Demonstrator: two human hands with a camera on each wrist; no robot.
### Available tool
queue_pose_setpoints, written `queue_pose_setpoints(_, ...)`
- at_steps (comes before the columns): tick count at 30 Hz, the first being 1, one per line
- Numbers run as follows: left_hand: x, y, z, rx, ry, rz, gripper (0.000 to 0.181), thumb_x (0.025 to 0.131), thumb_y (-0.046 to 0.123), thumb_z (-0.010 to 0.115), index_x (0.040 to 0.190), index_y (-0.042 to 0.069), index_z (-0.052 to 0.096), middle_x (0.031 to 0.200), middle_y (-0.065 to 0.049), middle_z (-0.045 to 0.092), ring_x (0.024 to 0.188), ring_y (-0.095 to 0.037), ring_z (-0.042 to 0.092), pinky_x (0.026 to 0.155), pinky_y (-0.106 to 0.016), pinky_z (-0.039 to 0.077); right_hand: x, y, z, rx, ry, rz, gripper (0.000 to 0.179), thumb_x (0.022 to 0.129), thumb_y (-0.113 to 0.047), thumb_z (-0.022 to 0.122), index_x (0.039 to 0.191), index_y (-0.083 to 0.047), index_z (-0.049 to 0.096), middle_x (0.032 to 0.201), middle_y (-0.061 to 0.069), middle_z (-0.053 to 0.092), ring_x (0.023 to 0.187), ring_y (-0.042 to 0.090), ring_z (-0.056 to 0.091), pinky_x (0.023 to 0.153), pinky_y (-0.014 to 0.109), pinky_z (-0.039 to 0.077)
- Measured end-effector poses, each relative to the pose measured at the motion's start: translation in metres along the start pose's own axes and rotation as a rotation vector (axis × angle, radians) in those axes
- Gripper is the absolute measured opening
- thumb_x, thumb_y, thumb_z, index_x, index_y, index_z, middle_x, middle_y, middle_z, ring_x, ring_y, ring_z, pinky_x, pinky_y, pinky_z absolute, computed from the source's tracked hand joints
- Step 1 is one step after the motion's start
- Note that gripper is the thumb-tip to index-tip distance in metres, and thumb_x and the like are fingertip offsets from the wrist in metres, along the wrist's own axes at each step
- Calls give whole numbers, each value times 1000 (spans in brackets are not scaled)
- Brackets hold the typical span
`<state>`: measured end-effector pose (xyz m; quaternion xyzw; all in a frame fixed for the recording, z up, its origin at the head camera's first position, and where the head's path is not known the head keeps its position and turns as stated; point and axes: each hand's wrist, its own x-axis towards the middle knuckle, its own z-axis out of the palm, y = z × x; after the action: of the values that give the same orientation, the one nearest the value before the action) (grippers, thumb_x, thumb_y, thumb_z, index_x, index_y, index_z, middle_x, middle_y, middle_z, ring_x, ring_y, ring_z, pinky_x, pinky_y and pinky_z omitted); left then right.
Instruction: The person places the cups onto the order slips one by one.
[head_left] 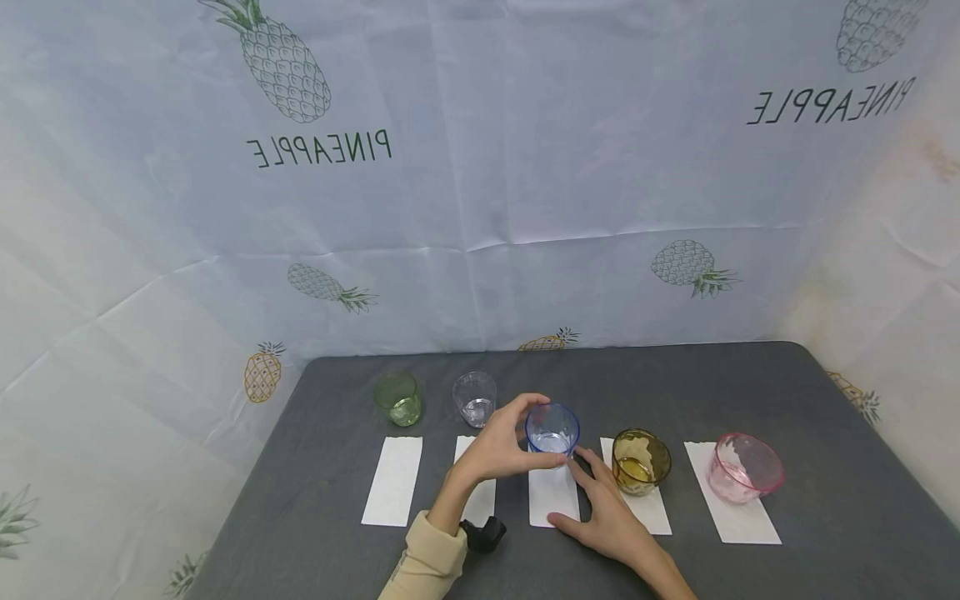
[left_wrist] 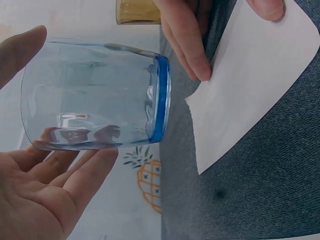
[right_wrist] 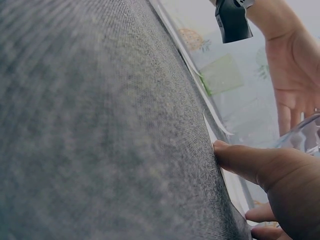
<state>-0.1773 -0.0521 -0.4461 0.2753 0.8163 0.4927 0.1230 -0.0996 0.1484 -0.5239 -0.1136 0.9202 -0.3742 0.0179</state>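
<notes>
My left hand (head_left: 495, 446) grips a clear blue glass (head_left: 552, 427) by its sides, thumb on one side and fingers on the other. In the left wrist view, the blue rim of the glass (left_wrist: 161, 100) is toward the table and a gap shows between it and the tabletop. Below it lies a white paper strip (head_left: 553, 500), the middle one of the row. My right hand (head_left: 611, 525) rests at this strip with fingers spread, its thumb (right_wrist: 240, 160) on the near part and fingertips (left_wrist: 201, 70) by the far edge.
A green glass (head_left: 397, 398) and a colourless glass (head_left: 475, 400) stand behind the two left paper strips. An amber glass (head_left: 639, 462) and a pink glass (head_left: 742, 471) stand on the right strips. A pineapple-print curtain (head_left: 480, 167) hangs behind the dark table (head_left: 315, 467).
</notes>
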Motion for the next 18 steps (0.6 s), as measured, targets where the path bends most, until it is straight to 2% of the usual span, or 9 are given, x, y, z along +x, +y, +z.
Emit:
queue_pose_setpoints(6, -3, -6, 1, -13, -29, -9, 79, 82, 27, 84, 148, 7, 46, 146, -12, 56, 134, -31, 59, 107, -39, 54, 0, -1, -1, 2, -12, 12, 93, 78, -44, 88, 146, 7, 51, 157, 27, 37, 146, 51, 37, 113, 68, 38)
queue_pose_setpoints(18, -5, -12, 5, -30, -36, -22, 76, 80, 26, 87, 144, 9, 49, 138, -11, 61, 128, -27, 62, 104, -38, 56, 0, 0, -1, -8, 3, 10, 91, 77, -45, 88, 140, 12, 54, 156, 29, 39, 146, 50, 38, 114, 67, 38)
